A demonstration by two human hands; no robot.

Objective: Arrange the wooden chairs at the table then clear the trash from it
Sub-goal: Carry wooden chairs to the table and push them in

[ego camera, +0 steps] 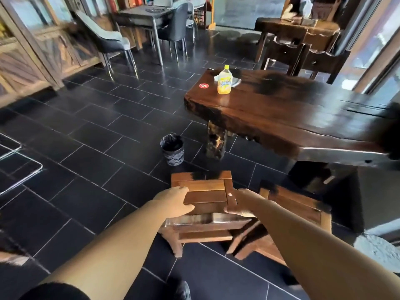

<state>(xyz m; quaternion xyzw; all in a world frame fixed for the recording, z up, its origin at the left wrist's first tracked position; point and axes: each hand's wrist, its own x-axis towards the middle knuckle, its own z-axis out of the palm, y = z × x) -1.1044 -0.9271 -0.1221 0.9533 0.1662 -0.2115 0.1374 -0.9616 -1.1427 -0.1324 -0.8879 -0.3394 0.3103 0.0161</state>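
Small brown slatted wooden chair (205, 195) stands short of the dark slab wooden table (292, 118); the left hand (175, 202) curls round its left seat edge, the right hand (238, 204) grips the right edge; a second matching chair (300, 206) crowds its right side. Between chair and table stands a patterned bin (174, 155) lined with a black bag (171, 140), contents unclear; a yellow plastic bottle (224, 83) and crumpled white paper (216, 77) sit at the table's far end.

Slatted wooden chair (205, 194) near the dark slab table (281, 109) (yellow bottle (224, 83) upright on it).
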